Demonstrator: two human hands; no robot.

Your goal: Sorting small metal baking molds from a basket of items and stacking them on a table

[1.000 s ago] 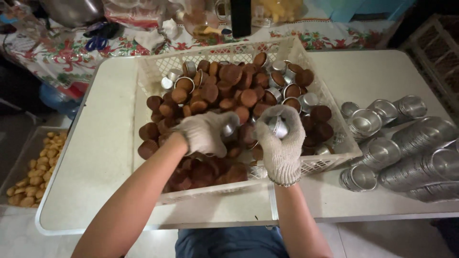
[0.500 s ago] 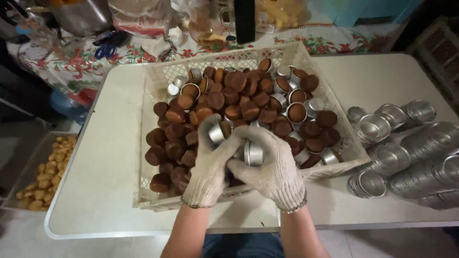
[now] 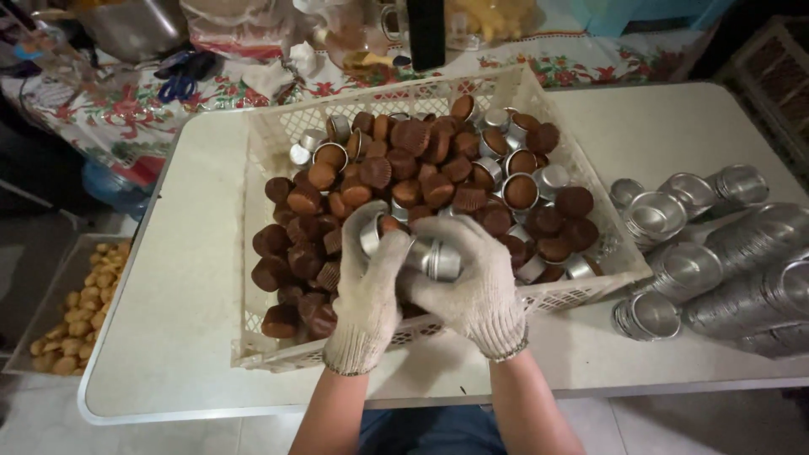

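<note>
Two gloved hands, left hand (image 3: 368, 291) and right hand (image 3: 468, 282), clench metal cake tins (image 3: 434, 259) in their fingers above the basket (image 3: 261, 160).

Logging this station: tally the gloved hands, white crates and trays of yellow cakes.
Gloved hands: 2, left hand and right hand, each gripping a metal cup
White crates: 1
Trays of yellow cakes: 1
Total: 4

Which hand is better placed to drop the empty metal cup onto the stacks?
Right, probably. The right hand holds the empty metal cup, and the stacked cups lie on that side of the crate. The left hand grips a still-filled mould.
</note>
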